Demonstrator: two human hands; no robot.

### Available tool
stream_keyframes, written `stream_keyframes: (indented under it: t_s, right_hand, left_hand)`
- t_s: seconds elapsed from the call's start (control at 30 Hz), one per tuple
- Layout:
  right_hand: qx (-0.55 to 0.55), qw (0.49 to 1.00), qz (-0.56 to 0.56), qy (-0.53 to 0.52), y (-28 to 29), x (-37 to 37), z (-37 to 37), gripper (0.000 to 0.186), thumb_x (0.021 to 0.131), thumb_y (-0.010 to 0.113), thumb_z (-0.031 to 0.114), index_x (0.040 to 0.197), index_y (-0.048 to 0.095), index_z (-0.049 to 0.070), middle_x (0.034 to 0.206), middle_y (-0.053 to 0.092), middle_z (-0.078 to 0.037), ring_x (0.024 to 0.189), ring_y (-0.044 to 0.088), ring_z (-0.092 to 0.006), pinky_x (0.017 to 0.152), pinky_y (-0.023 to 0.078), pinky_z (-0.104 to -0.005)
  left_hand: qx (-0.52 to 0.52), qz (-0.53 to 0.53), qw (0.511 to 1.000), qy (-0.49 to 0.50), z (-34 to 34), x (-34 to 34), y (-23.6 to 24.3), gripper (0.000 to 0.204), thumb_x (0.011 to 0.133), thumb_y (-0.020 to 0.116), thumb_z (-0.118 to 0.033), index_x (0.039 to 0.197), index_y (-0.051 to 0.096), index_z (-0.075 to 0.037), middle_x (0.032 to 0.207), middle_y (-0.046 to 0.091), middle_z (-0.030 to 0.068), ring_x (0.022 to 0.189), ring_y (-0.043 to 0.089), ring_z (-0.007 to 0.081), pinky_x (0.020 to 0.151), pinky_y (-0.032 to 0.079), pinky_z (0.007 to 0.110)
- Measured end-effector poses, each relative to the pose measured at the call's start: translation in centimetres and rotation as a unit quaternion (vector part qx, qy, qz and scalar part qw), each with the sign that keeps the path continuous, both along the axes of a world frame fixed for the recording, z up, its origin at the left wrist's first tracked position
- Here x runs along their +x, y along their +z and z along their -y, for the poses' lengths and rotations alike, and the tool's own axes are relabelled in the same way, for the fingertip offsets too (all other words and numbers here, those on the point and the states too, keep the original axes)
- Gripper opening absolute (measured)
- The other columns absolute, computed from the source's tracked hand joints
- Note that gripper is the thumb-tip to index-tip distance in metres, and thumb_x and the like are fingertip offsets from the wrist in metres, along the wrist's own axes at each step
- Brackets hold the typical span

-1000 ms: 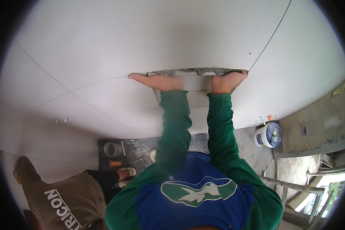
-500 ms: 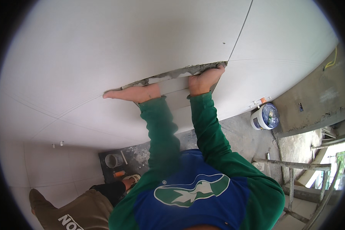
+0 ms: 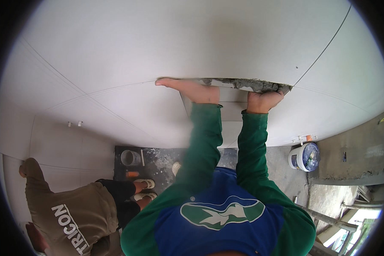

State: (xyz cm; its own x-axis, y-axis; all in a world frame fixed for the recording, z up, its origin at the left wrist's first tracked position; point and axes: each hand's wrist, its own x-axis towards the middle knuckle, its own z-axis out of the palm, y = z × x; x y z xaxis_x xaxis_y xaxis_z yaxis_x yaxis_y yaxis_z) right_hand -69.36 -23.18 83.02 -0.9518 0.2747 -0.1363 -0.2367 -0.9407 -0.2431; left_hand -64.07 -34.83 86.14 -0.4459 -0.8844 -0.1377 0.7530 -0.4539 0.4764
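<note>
While both hands are being pressed against the top edge of a large white tile (image 3: 226, 115), its place on the wall (image 3: 115, 51) is being settled. The left hand (image 3: 187, 88) is being laid flat and open along the edge, farther left than half a second ago; the right hand (image 3: 262, 100) is being curled over the mortar-smeared edge (image 3: 247, 84). Since the seam now sits nearly level, the tile looks closer to being aligned. Near left, a co-worker (image 3: 72, 217) is crouching; at right, a bucket (image 3: 304, 156) is standing on the floor.

A white bucket (image 3: 304, 156) and grey tub (image 3: 130, 157) stand on the mortar-speckled floor (image 3: 160, 160).
</note>
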Motion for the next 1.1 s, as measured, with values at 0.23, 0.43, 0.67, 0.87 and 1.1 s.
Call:
stream_keyframes:
  t_s: [0.23,0.43,0.67,0.87,1.1]
  right_hand:
    - [-0.006,1.0,-0.005,0.005,-0.6,-0.3,-0.1,0.051,0.09,0.032,0.033,0.13,0.048,0.006,0.133,0.047,-0.011,0.121,0.045,-0.0287,0.103,0.037,-0.0457]
    - [-0.016,1.0,-0.021,-0.016,-0.4,-0.2,0.4,0.051,0.091,0.032,0.033,0.13,0.048,0.005,0.133,0.048,-0.011,0.119,0.047,-0.0294,0.1,0.041,-0.0472]
    - [-0.012,1.0,0.013,-0.017,0.1,0.2,0.4,0.052,0.091,0.031,0.033,0.13,0.048,0.003,0.132,0.048,-0.012,0.119,0.047,-0.0305,0.099,0.042,-0.0495]
    - [-0.003,1.0,-0.021,-0.01,-0.4,-0.2,0.3,0.051,0.091,0.03,0.032,0.128,0.049,0.003,0.131,0.049,-0.012,0.118,0.047,-0.0303,0.099,0.041,-0.049]
    - [-0.019,1.0,-0.008,0.007,1.0,0.7,0.8,0.05,0.092,0.03,0.033,0.128,0.049,0.004,0.13,0.05,-0.01,0.119,0.047,-0.0279,0.102,0.038,-0.0449]
  left_hand:
    - [0.014,-0.101,0.984,-0.144,0.4,0.5,-1.2,0.101,0.079,0.024,-0.085,0.149,0.02,-0.012,0.154,0.018,0.0049,0.137,0.02,0.0255,0.114,0.012,0.042]
    - [-0.042,-0.142,0.967,-0.208,0.0,1.7,-5.2,0.07,0.088,0.04,-0.07,0.131,0.042,-0.014,0.132,0.042,0.0003,0.118,0.038,0.0205,0.103,0.026,0.042]
    - [-0.117,-0.169,0.953,-0.223,-0.3,2.1,-5.4,0.045,0.093,0.048,-0.056,0.115,0.047,-0.017,0.117,0.047,-0.0018,0.107,0.042,0.0173,0.095,0.032,0.04]
    - [-0.12,-0.21,0.935,-0.26,-0.1,2.7,-4.7,0.047,0.094,0.047,-0.055,0.123,0.045,-0.019,0.122,0.046,-0.0013,0.11,0.043,0.0188,0.094,0.033,0.041]
    - [-0.107,-0.208,0.931,-0.28,0.9,2.4,-5.8,0.049,0.095,0.046,-0.054,0.13,0.044,-0.021,0.133,0.045,-0.002,0.122,0.04,0.0214,0.1,0.031,0.044]
